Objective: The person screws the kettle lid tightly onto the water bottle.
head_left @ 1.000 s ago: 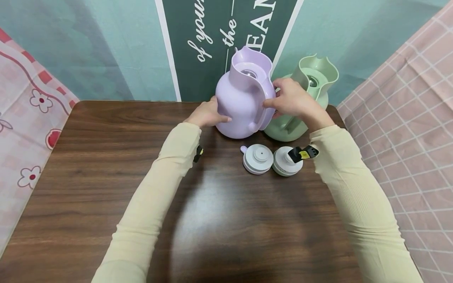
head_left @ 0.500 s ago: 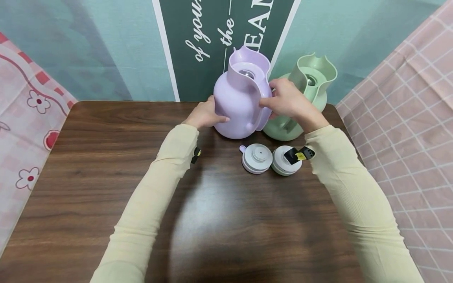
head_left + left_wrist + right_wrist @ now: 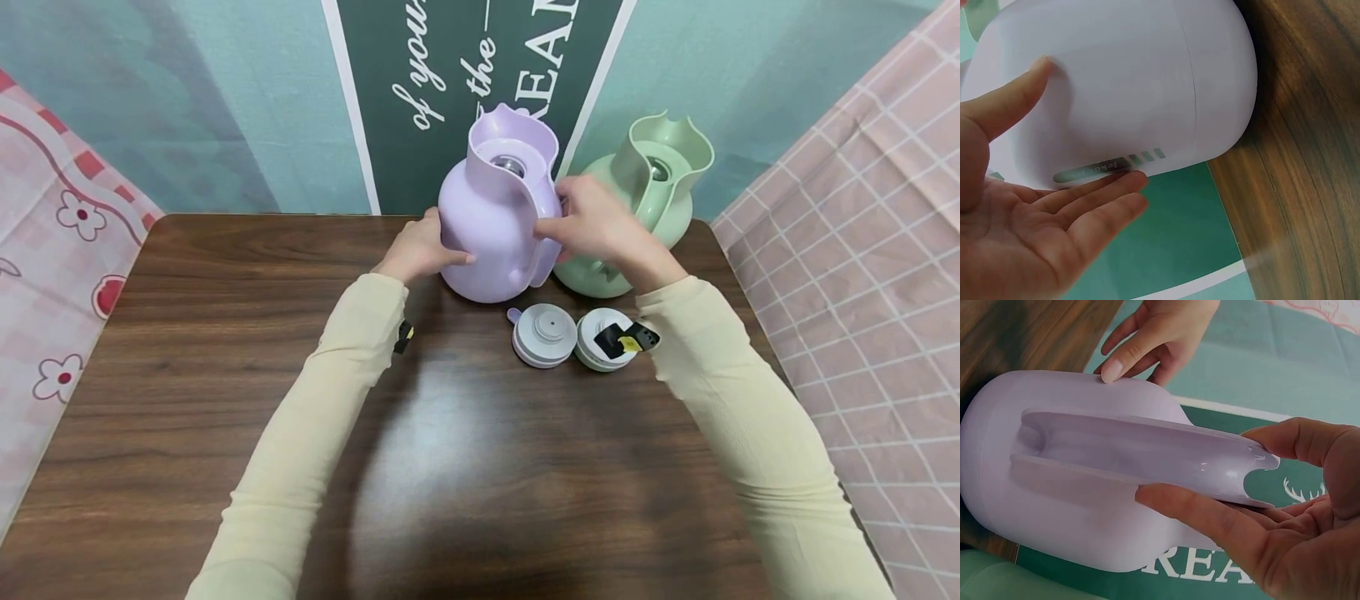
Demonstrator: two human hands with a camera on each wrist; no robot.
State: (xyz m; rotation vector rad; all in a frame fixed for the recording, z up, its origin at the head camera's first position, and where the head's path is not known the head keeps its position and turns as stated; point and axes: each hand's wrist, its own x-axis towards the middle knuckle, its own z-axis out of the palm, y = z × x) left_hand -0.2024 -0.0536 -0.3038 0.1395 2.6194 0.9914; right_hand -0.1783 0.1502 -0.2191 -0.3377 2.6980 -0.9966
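Note:
A lilac thermos jug (image 3: 487, 237) stands at the back of the table, its top uncovered and its silvery inner mouth showing. My left hand (image 3: 418, 248) rests on the left side of its round body. In the left wrist view, the thumb and the straight fingers (image 3: 1094, 209) lie against the body on two sides. My right hand (image 3: 596, 218) holds the jug's handle (image 3: 1141, 450), with thumb and fingers on opposite edges near its upper end. Just to the right is a green thermos jug (image 3: 671, 212), also uncovered and partly hidden by the right hand.
In front of the jugs, two pale round stoppers (image 3: 546, 333) lie side by side on the brown wooden table (image 3: 247, 333). A black wrist device partly covers the right one. A teal cloth with a dark lettered panel hangs behind; a pink checked cloth (image 3: 877, 275) borders the right.
The lilac jug has shifted left and slightly toward me, away from the green jug. Both hands have travelled with it. The green jug and stoppers have stayed in place.

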